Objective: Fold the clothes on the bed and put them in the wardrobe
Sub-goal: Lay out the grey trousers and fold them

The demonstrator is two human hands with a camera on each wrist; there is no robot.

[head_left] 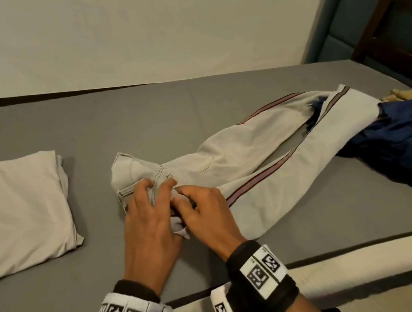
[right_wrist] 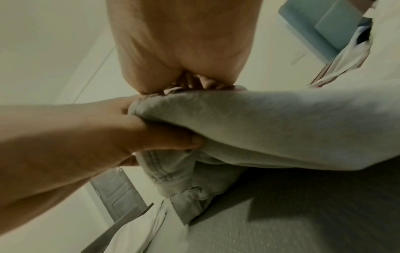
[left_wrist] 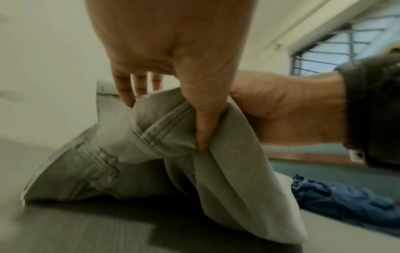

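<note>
Hands meeting at the waistband of light grey trousers (head_left: 239, 162), which are lying across the grey mattress (head_left: 143, 117). Left hand (head_left: 147, 222) is pinching a fold of the waist fabric between thumb and fingers; right hand (head_left: 206, 212) is gripping the bunched cloth just beside it, the two hands touching. Trouser legs, each bearing a dark and red side stripe, are trailing to the right, their ends lying over a dark blue garment (head_left: 406, 146). Folded beige cloth (head_left: 22, 209) is lying on the mattress, apart to the left.
</note>
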